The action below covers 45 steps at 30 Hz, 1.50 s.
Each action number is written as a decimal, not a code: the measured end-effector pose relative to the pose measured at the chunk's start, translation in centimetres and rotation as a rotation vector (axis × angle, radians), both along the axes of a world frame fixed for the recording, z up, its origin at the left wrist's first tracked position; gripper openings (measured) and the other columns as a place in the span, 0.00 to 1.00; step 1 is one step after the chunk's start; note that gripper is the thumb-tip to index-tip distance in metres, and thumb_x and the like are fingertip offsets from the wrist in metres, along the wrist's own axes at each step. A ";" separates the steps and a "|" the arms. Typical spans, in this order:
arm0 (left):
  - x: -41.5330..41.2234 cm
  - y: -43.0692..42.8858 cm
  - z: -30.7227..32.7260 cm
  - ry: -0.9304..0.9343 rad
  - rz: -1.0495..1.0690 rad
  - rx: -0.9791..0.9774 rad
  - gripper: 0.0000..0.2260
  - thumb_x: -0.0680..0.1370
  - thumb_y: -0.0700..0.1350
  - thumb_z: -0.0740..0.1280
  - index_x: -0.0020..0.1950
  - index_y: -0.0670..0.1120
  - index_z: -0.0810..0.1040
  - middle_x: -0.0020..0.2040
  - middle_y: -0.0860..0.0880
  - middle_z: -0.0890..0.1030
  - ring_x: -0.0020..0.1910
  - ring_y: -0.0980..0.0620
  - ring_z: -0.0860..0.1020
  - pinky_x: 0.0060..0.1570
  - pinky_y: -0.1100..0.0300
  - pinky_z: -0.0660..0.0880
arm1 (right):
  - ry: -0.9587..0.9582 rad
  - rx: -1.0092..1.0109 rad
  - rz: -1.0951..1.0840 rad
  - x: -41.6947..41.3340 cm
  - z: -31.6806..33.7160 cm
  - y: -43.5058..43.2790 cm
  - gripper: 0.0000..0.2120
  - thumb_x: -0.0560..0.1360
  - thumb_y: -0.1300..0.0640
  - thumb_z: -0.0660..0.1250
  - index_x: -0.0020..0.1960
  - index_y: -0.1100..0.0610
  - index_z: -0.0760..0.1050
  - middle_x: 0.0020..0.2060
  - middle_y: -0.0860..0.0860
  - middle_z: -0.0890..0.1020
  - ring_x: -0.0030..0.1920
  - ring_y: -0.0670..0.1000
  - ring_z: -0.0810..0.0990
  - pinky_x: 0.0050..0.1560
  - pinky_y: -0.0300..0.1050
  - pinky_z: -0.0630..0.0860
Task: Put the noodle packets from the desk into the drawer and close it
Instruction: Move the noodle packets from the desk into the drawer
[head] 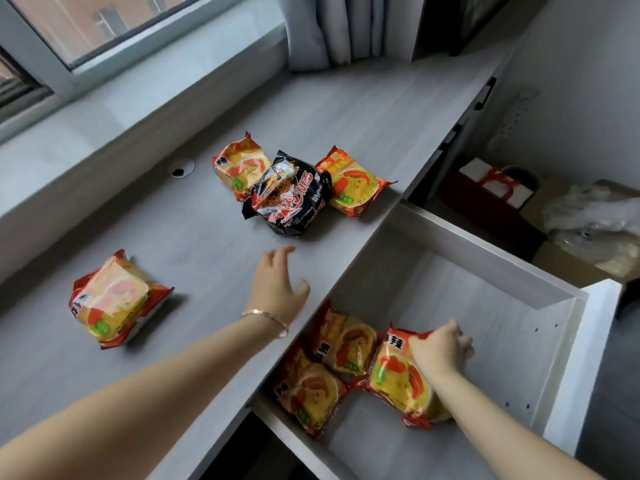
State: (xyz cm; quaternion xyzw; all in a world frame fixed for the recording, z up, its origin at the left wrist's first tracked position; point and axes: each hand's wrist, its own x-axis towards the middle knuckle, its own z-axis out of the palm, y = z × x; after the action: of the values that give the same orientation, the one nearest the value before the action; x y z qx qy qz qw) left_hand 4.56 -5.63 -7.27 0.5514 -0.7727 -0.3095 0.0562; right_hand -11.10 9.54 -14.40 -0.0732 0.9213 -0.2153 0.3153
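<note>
The white drawer (pixel 491 271) stands pulled open at the right of the grey desk (pixel 194 216). Three red-and-yellow noodle packets lie in it: one at the front left (pixel 308 393), one behind it (pixel 346 341), and a third (pixel 398 379) to their right, with my right hand (pixel 441 348) resting on its top edge, fingers curled over it. My left hand (pixel 278 285) hovers open above the desk, just short of a black packet (pixel 289 194). Yellow packets lie to the black one's left (pixel 240 164) and right (pixel 351 183). Another yellow packet (pixel 112 301) lies at the desk's near left.
A window and sill run along the desk's far side, a curtain (pixel 329 29) hangs at the back. A cable hole (pixel 181 168) is in the desk. Beyond the drawer, a red-and-white gift box (pixel 495 188) and a crumpled plastic bag (pixel 595 216) sit on the floor.
</note>
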 end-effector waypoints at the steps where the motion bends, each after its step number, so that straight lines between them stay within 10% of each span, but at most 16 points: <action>1: 0.6 -1.5 0.3 -0.005 0.040 -0.021 0.26 0.76 0.40 0.66 0.72 0.43 0.63 0.70 0.42 0.65 0.69 0.45 0.66 0.68 0.54 0.65 | 0.033 -0.059 0.054 0.4 1.4 -1.7 0.31 0.72 0.62 0.67 0.71 0.63 0.60 0.69 0.65 0.62 0.68 0.64 0.62 0.65 0.53 0.66; 7: 1.0 -9.3 0.9 -0.023 0.027 -0.120 0.37 0.70 0.48 0.73 0.75 0.43 0.59 0.74 0.43 0.61 0.73 0.44 0.62 0.71 0.53 0.64 | 0.238 -0.369 0.424 0.7 6.5 -14.5 0.26 0.73 0.59 0.66 0.70 0.59 0.65 0.71 0.58 0.61 0.71 0.58 0.60 0.71 0.47 0.59; 12: -1.2 -13.1 0.3 -0.182 -0.138 -0.145 0.50 0.65 0.61 0.74 0.78 0.50 0.48 0.79 0.42 0.48 0.77 0.42 0.50 0.75 0.50 0.55 | 0.246 -0.048 0.672 -2.2 6.6 -23.3 0.50 0.67 0.51 0.73 0.77 0.55 0.43 0.77 0.61 0.42 0.78 0.60 0.41 0.76 0.54 0.45; 16: -3.3 -14.9 -0.7 -0.258 -0.220 -0.166 0.52 0.64 0.66 0.73 0.77 0.53 0.45 0.79 0.40 0.44 0.78 0.40 0.45 0.76 0.47 0.48 | 0.268 0.102 0.776 -3.8 5.1 -24.7 0.52 0.65 0.49 0.73 0.77 0.55 0.44 0.76 0.63 0.48 0.77 0.61 0.45 0.76 0.53 0.46; 21: -4.5 -15.4 -2.1 -0.330 -0.216 -0.180 0.54 0.62 0.70 0.70 0.78 0.54 0.44 0.77 0.36 0.51 0.77 0.38 0.48 0.75 0.44 0.44 | 0.253 0.022 0.664 -4.3 5.1 -24.5 0.45 0.61 0.44 0.75 0.70 0.55 0.56 0.63 0.61 0.64 0.66 0.65 0.67 0.67 0.59 0.68; 32: -4.2 -13.4 -0.9 -0.328 -0.297 -0.153 0.56 0.59 0.68 0.72 0.77 0.59 0.41 0.65 0.39 0.65 0.64 0.38 0.65 0.66 0.46 0.64 | 0.295 -0.036 0.469 -2.4 6.4 -15.4 0.50 0.61 0.41 0.73 0.74 0.49 0.50 0.65 0.61 0.67 0.67 0.62 0.64 0.67 0.55 0.63; 45: -4.2 5.9 -0.8 -0.188 -0.539 0.204 0.53 0.61 0.66 0.72 0.76 0.61 0.41 0.70 0.46 0.56 0.71 0.42 0.56 0.70 0.49 0.61 | -0.127 0.169 -0.025 -1.3 -1.7 3.0 0.40 0.68 0.47 0.69 0.74 0.56 0.55 0.68 0.63 0.63 0.66 0.66 0.66 0.66 0.58 0.68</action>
State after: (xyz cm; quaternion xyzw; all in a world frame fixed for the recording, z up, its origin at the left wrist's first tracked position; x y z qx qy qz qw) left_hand 0.32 0.24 -8.11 0.3556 -0.8578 -0.3371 -0.1553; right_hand -12.42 12.53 -16.10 -0.0211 0.9152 -0.1447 0.3756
